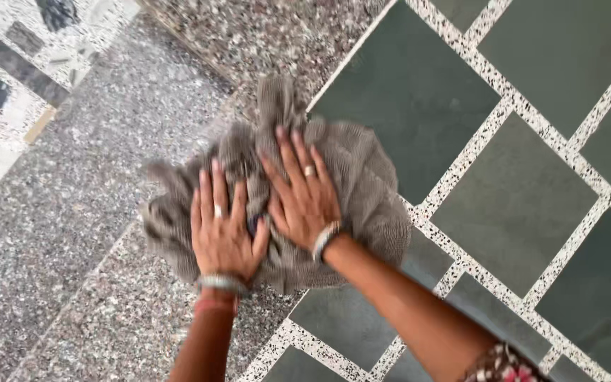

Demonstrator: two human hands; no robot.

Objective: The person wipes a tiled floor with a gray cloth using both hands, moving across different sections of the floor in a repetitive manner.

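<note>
Head view: cloth beneath (flat) hands

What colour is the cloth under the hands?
The cloth is grey-brown with a fine woven texture, seen in the head view.

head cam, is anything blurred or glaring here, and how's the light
Head view: the grey cloth is smeared by motion blur at its top and left edges; left hand and right hand are only slightly soft; light is even and diffuse, no glare and no hard shadows on the green tiles or speckled stone floor.
</note>
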